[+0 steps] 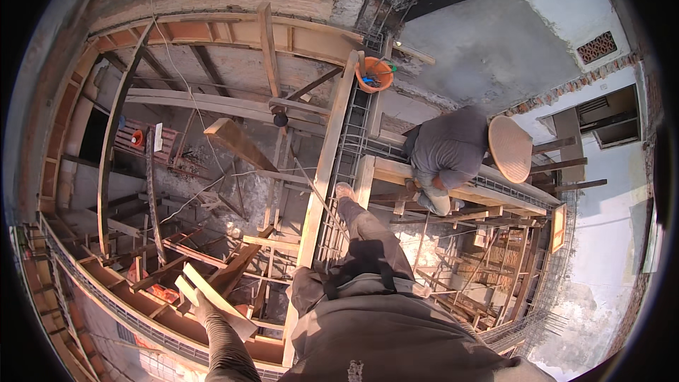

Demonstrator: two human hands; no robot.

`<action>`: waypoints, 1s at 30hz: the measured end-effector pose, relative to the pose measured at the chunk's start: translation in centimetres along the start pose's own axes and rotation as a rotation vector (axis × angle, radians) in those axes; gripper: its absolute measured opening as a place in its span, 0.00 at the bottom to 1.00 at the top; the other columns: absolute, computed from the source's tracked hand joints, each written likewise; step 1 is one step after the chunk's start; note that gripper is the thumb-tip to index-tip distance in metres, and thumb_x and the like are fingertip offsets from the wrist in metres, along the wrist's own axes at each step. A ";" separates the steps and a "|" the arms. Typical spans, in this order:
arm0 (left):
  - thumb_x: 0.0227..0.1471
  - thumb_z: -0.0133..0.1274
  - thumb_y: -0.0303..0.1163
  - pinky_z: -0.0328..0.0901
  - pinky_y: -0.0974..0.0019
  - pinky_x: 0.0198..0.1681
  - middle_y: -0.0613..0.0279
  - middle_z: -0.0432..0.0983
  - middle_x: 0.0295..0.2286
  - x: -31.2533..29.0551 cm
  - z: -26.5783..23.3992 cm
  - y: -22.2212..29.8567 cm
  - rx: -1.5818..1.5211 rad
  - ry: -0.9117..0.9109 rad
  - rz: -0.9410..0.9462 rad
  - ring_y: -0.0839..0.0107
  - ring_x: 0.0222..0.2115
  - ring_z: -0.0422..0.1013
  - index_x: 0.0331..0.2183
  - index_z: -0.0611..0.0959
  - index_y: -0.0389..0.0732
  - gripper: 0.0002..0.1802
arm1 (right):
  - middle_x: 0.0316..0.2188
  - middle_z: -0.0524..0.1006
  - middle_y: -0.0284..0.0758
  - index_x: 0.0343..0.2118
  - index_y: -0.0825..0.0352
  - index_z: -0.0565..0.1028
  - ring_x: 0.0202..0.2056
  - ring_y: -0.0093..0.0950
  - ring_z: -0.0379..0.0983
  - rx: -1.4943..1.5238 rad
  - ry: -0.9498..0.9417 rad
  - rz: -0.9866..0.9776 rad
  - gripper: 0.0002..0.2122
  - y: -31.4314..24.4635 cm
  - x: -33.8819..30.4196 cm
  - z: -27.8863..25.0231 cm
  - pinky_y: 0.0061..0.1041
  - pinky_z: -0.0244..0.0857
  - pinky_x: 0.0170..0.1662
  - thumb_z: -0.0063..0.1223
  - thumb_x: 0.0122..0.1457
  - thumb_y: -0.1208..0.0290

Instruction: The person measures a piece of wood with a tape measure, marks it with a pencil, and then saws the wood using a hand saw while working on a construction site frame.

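Observation:
My left hand (pixel 205 310) is at the lower left, closed around a short wooden board (pixel 223 300). A second pale strip of wood (pixel 185 288) sticks out beside the fingers; whether it is a separate piece I cannot tell. My right hand is not in view. My leg (pixel 375 235) stretches forward, with the shoe (pixel 345 192) on or beside a long timber formwork beam (pixel 327 159). Inside that formwork lies a cage of steel rebar (pixel 353 124).
An orange bucket (pixel 374 75) sits at the beam's far end. To the right a co-worker in a wide conical hat (pixel 509 149) crouches on a crossing formwork beam (pixel 495 199). Below on the left are scattered timbers and a deep drop. A slanting wooden post (pixel 240 143) rises there.

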State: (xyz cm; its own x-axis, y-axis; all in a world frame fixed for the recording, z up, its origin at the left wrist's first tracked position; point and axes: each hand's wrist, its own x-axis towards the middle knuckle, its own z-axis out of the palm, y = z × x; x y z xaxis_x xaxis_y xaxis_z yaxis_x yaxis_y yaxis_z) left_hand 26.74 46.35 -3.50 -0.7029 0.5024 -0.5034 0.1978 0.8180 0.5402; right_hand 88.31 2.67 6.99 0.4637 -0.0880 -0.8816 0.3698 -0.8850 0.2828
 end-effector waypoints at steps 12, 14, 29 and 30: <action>0.50 0.59 0.68 0.71 0.52 0.53 0.40 0.76 0.54 -3.0 7.5 3.6 0.332 0.336 -0.084 0.52 0.51 0.77 0.66 0.65 0.38 0.55 | 0.49 0.80 0.51 0.54 0.67 0.73 0.54 0.47 0.77 -0.066 0.382 -0.133 0.25 -22.5 9.7 -40.2 0.40 0.70 0.57 0.58 0.61 0.54; 0.51 0.59 0.67 0.71 0.52 0.53 0.40 0.76 0.55 -4.1 10.2 5.2 0.374 0.302 -0.050 0.52 0.51 0.77 0.67 0.64 0.40 0.55 | 0.47 0.80 0.52 0.51 0.69 0.74 0.53 0.49 0.77 0.066 0.389 -0.233 0.23 -24.1 11.8 -42.1 0.41 0.69 0.56 0.60 0.59 0.56; 0.56 0.61 0.60 0.71 0.51 0.54 0.41 0.73 0.58 -11.9 25.9 13.5 0.563 -0.267 0.064 0.54 0.53 0.76 0.71 0.54 0.51 0.53 | 0.48 0.81 0.52 0.52 0.71 0.75 0.52 0.50 0.77 -0.151 0.109 -0.141 0.28 -26.6 19.9 -42.1 0.41 0.71 0.55 0.61 0.58 0.51; 0.56 0.61 0.59 0.71 0.51 0.54 0.41 0.73 0.58 -12.4 26.5 14.0 0.569 -0.324 0.059 0.55 0.53 0.76 0.72 0.53 0.52 0.53 | 0.48 0.81 0.52 0.52 0.71 0.75 0.52 0.49 0.77 -0.108 0.087 -0.140 0.28 -27.2 19.0 -42.3 0.41 0.71 0.55 0.61 0.58 0.50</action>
State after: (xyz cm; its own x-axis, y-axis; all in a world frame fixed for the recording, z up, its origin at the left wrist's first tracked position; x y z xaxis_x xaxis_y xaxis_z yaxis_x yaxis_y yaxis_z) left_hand 56.31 58.97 -7.59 -0.4559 0.5373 -0.7096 0.6229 0.7621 0.1768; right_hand 121.17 44.43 -1.48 0.4675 0.0766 -0.8807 0.5178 -0.8312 0.2025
